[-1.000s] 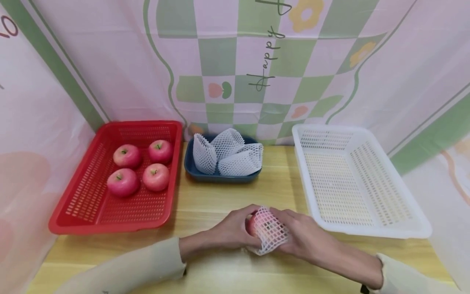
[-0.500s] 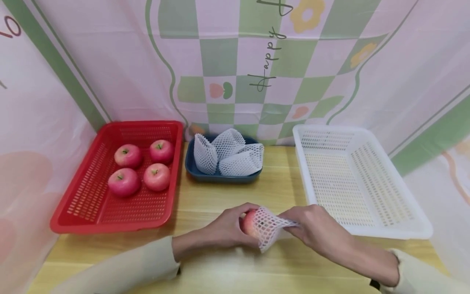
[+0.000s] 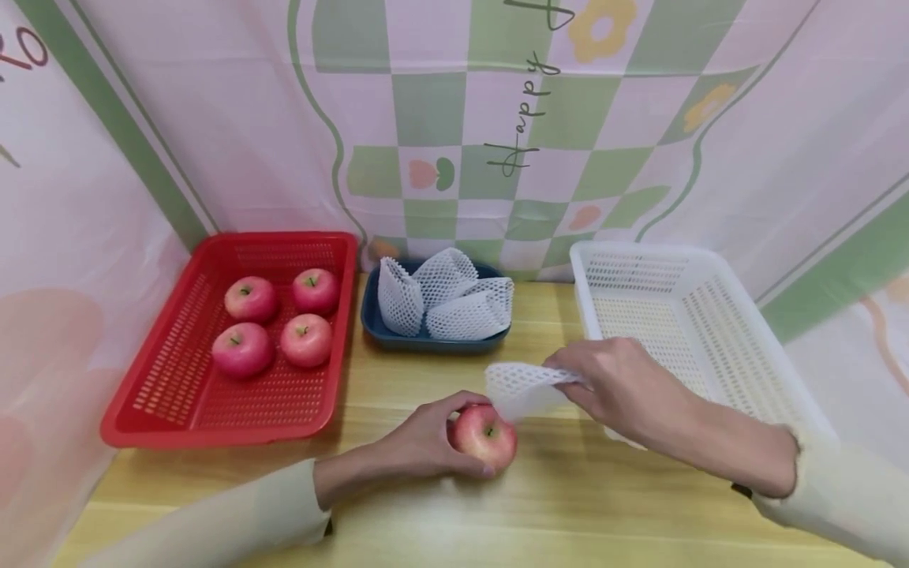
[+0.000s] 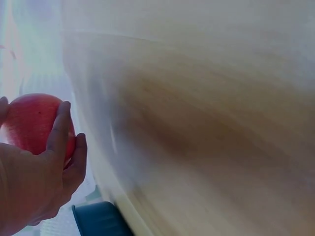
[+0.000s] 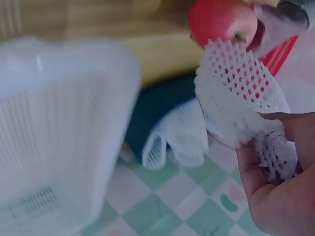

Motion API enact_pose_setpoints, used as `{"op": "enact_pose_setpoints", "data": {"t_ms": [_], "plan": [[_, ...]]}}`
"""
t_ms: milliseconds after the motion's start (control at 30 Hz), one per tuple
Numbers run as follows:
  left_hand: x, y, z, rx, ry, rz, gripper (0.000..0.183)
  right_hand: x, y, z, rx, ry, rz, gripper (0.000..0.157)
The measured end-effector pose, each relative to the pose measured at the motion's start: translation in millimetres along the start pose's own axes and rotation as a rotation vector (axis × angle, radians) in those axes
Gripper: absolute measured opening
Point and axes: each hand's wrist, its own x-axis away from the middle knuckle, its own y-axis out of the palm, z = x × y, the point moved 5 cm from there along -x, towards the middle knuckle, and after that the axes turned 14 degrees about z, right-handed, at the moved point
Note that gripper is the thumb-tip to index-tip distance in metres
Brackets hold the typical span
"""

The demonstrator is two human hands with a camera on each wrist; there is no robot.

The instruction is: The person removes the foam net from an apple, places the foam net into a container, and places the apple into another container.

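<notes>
My left hand (image 3: pixel 426 440) grips a red apple (image 3: pixel 486 439) from its left side, thumb and fingers round it, the stem facing up. In the left wrist view the fingers (image 4: pixel 60 129) lie along the apple's skin. My right hand (image 3: pixel 625 386) pinches a white foam fruit net (image 3: pixel 521 383) by one end. The net's other end hangs open beside and above the apple. In the right wrist view that net (image 5: pixel 236 88) is bunched between thumb and fingers, its wide mouth overlapping the apple (image 5: pixel 221 22).
A red basket (image 3: pixel 220 434) with several apples (image 3: pixel 243 349) stands at left. Behind the hands, a dark blue tray (image 3: pixel 433 345) holds several white foam nets (image 3: pixel 465 315). At right is a white basket (image 3: pixel 584 300), partly behind my right forearm. A patterned cloth (image 3: pixel 426 102) hangs behind the wooden table (image 3: pixel 398 521).
The foam net was over the apple in both hands; my right hand has pulled it off, up and to the right. The apple is now bare in my left hand, slightly further left.
</notes>
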Motion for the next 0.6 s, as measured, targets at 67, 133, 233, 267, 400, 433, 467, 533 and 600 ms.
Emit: {"op": "enact_pose_setpoints", "data": {"t_ms": [67,133,233,267,400,433,467,533,600], "plan": [[2.1,-2.2,0.8,0.012,0.009,0.005,0.075,-11,-4.4,1,-0.001,-0.014,0.007,0.027],[4.4,-4.4,2.7,0.025,0.027,0.013,0.076,-22,-7.5,2,0.005,-0.026,0.017,0.025],[8.1,-8.1,7.3,0.039,0.062,0.02,0.079,-37,-9.9,4,0.016,-0.033,0.033,0.023],[9.3,-9.6,9.1,0.039,0.071,0.021,0.079,-42,-10.2,6,0.023,-0.027,0.034,0.022],[14.5,-18.3,15.9,0.045,0.071,0.023,0.078,-60,-7.5,12,0.041,0.007,0.02,0.016],[15.8,-20.7,17.4,0.047,0.07,0.024,0.077,-65,-5.8,14,0.04,0.015,0.015,0.013],[17.4,-23.2,18.9,0.052,0.064,0.023,0.077,-70,-3.7,16,0.043,0.02,0.01,0.012],[20.8,-28.1,22.0,0.06,0.055,0.024,0.076,-80,1.1,20,0.039,0.024,0.009,0.015],[24.7,-33.9,26.0,0.064,0.049,0.027,0.076,-91,7.5,24,0.03,0.033,0.006,0.02]]}}
